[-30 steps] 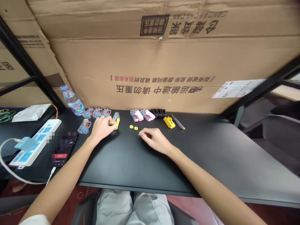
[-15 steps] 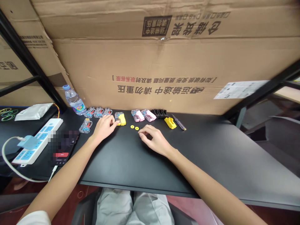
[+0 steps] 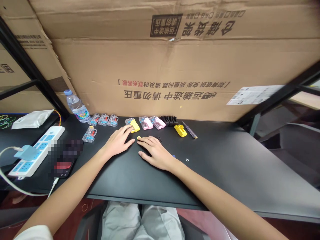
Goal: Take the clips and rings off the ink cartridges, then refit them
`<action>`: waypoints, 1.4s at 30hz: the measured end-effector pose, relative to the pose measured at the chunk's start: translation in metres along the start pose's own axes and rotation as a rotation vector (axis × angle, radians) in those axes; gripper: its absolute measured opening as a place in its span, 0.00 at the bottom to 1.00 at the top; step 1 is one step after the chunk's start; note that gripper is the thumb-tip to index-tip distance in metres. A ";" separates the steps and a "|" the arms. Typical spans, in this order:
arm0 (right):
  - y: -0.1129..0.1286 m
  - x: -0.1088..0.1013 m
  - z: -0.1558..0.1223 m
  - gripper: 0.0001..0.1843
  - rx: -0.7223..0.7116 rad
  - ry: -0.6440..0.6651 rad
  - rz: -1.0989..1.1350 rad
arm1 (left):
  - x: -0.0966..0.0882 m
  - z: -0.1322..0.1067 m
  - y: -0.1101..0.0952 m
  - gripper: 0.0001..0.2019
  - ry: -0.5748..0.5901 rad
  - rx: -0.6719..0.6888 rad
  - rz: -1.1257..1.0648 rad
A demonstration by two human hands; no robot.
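Observation:
My left hand (image 3: 119, 140) lies open on the black table, its fingertips touching a clear plastic piece with a yellow block (image 3: 135, 125). My right hand (image 3: 158, 151) is open too, palm down with the fingers stretched out. One of its fingertips is at a small yellow disc (image 3: 138, 137), partly covered. Small black parts (image 3: 158, 138) peek out behind the right hand's knuckles. Farther back sit two clear pieces with pink blocks, a left one (image 3: 145, 123) and a right one (image 3: 157, 122). To the right of the right hand are a small blue bit (image 3: 173, 156) and a white C-shaped clip (image 3: 187, 160).
A black ribbed part (image 3: 169, 120), a yellow block (image 3: 180, 130) and a screwdriver (image 3: 190, 130) lie behind on the right. Several clear assemblies (image 3: 89, 134), a water bottle (image 3: 77, 106), a phone (image 3: 67, 156) and a power strip (image 3: 37, 151) are left. Cardboard (image 3: 140, 60) stands behind.
Both hands have opened out from curled fingers. My right hand has come down flat over the yellow discs, leaving one partly visible. The blue bit and white clip now show beside it.

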State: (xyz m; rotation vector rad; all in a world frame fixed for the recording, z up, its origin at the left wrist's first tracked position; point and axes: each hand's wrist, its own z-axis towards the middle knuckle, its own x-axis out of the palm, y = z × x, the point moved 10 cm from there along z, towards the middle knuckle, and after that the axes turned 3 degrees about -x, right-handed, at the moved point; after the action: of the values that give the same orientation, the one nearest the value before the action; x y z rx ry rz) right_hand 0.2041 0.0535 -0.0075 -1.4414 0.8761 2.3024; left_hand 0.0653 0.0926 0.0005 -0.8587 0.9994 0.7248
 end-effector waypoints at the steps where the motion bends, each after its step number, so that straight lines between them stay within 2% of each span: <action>1: 0.002 -0.001 -0.001 0.22 -0.014 -0.012 0.017 | 0.003 0.001 0.000 0.26 0.010 0.009 -0.006; 7: 0.008 -0.003 0.000 0.16 -0.041 -0.049 0.091 | 0.018 0.015 0.001 0.30 0.010 0.024 -0.094; 10: 0.004 -0.010 0.001 0.17 -0.034 -0.085 0.086 | 0.016 0.017 -0.001 0.31 -0.030 0.046 -0.096; 13: -0.017 -0.032 -0.002 0.16 0.037 -0.219 0.056 | 0.007 0.013 -0.004 0.30 -0.081 0.058 -0.050; 16: -0.052 -0.049 -0.010 0.19 0.173 -0.346 0.006 | 0.006 0.011 -0.005 0.27 -0.057 0.041 -0.011; 20: -0.085 -0.043 -0.015 0.25 0.280 -0.326 -0.103 | 0.013 0.015 -0.006 0.24 -0.002 0.018 -0.010; 27: -0.081 -0.031 -0.012 0.25 0.262 -0.289 -0.059 | 0.014 0.017 -0.003 0.28 0.013 -0.012 0.020; 29: -0.080 -0.033 -0.013 0.25 0.265 -0.299 -0.028 | 0.006 0.013 0.001 0.28 0.010 -0.056 0.076; 32: -0.081 -0.038 -0.016 0.24 0.273 -0.342 -0.002 | -0.015 0.005 0.013 0.23 -0.017 -0.138 0.167; 34: -0.083 -0.039 -0.017 0.24 0.281 -0.358 0.006 | -0.032 -0.001 0.026 0.22 -0.052 -0.221 0.213; 36: -0.085 -0.038 -0.018 0.24 0.288 -0.359 0.014 | -0.044 -0.009 0.049 0.26 -0.048 -0.369 0.266; 39: -0.086 -0.034 -0.019 0.24 0.299 -0.351 0.022 | -0.041 -0.023 0.087 0.35 0.075 -0.641 0.285; 40: -0.086 -0.033 -0.019 0.24 0.302 -0.347 0.022 | -0.037 -0.027 0.094 0.37 0.114 -0.695 0.271; 42: -0.085 -0.031 -0.020 0.24 0.308 -0.344 0.018 | -0.029 -0.029 0.095 0.39 0.144 -0.717 0.220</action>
State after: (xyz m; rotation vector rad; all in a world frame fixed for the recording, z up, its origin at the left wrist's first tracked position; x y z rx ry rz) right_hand 0.2774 0.1091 -0.0157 -0.8825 1.0768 2.2133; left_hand -0.0367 0.1096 -0.0068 -1.4477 0.9768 1.2607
